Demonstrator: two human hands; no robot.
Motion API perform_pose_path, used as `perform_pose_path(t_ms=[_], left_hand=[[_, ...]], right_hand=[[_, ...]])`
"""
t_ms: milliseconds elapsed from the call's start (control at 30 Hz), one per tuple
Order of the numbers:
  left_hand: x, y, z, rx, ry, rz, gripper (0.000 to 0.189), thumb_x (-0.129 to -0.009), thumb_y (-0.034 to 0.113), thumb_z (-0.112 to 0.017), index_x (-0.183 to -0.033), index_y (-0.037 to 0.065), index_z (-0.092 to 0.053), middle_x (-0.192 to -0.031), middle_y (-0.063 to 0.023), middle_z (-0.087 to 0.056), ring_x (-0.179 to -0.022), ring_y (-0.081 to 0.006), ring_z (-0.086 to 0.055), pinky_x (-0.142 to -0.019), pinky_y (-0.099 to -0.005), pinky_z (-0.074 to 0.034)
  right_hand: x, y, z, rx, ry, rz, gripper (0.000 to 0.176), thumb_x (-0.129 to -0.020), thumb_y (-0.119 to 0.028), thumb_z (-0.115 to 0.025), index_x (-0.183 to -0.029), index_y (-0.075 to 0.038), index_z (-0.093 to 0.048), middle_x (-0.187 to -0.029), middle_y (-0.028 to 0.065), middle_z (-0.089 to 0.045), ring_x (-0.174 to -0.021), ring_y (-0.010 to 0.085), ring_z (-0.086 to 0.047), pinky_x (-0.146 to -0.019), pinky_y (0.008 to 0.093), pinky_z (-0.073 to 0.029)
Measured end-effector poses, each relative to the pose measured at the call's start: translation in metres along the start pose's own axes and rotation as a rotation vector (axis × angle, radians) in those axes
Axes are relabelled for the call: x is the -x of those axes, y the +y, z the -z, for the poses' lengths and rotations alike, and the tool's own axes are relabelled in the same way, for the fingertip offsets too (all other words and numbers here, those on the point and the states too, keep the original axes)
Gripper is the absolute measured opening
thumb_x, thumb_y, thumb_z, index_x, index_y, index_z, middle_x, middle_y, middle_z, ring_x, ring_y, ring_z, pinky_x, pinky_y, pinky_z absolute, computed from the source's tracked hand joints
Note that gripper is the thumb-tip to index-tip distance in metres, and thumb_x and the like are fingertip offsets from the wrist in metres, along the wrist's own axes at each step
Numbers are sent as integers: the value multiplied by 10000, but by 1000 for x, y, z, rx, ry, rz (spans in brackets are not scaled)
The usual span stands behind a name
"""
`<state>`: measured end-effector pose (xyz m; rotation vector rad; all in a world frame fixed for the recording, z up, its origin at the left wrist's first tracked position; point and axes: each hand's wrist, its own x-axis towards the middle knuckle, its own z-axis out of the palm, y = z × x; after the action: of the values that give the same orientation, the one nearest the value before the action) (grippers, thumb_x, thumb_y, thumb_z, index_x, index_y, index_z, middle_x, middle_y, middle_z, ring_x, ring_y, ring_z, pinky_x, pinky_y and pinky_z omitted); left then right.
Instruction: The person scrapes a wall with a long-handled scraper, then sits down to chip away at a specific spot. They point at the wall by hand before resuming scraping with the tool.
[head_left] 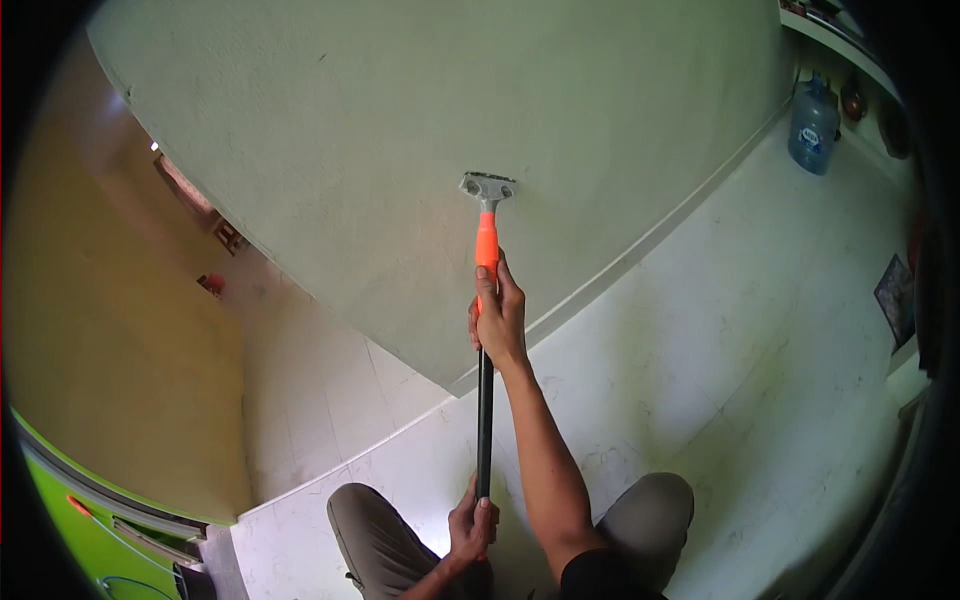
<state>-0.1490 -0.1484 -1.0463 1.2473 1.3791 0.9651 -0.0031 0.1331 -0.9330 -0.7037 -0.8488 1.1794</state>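
1. The scraper [485, 420] is a long tool with a black pole, an orange grip section and a flat metal head.
2. Its long axis runs almost straight up the picture, away from the person. The head points at the pale green wall [400, 120], with the blade edge laid against the surface.
3. The right hand [497, 318] is clenched round the pole just below the orange section, arm stretched forward.
4. The left hand [472, 525] grips the pole's near end, low between the knees.
5. The person's knees, in grey trousers, show above the white tiled floor [700, 330].
6. A blue water jug [813, 125] stands on the floor by the wall at far right. It carries a label, but the writing is too small to read.
7. No brand or lettering can be made out on the scraper.
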Motion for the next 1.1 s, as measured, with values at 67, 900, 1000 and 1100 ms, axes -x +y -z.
perform_pose_path(t_ms=[67, 900, 1000, 1100], left_hand=[[-13, 0, -3, 8, 4, -7, 600, -1117, 320, -451, -1635, 71, -276, -701, 1, -558, -508, -57, -465, -466, -233, -417], [-12, 21, -4, -13, 17, 2, 620, -1115, 323, -467, -1620, 15, -281, -688, 23, -508, -531, -47, -450, -484, -223, -408], [-8, 18, -10, 71, -14, -46, 614, -1116, 324, -468, -1619, 22, -288, -705, 17, -519, -534, -49, -453, -484, -223, -410], [-23, 6, 5, 13, 11, -42, 589, -1119, 294, -466, -1624, 44, -294, -686, 27, -502, -526, -42, -433, -482, -214, -397]], right_hand=[[-4, -8, -5, 45, 44, -6, 562, -1106, -417, -471, -1586, -147, -359, -512, -16, -404, -346, 87, -387, -327, 272, -335], [-14, -2, 2, -35, -26, -57, 631, -1096, -509, -430, -1615, -167, -316, -540, -15, -396, -352, 93, -414, -319, 280, -353], [-11, -10, -1, 31, 13, -3, 608, -1098, -496, -437, -1585, -141, -350, -550, -19, -388, -353, 88, -412, -323, 274, -354], [-18, 2, -2, -34, -1, -4, 606, -1097, -490, -448, -1580, -134, -366, -535, -10, -398, -349, 97, -405, -328, 279, -353]])
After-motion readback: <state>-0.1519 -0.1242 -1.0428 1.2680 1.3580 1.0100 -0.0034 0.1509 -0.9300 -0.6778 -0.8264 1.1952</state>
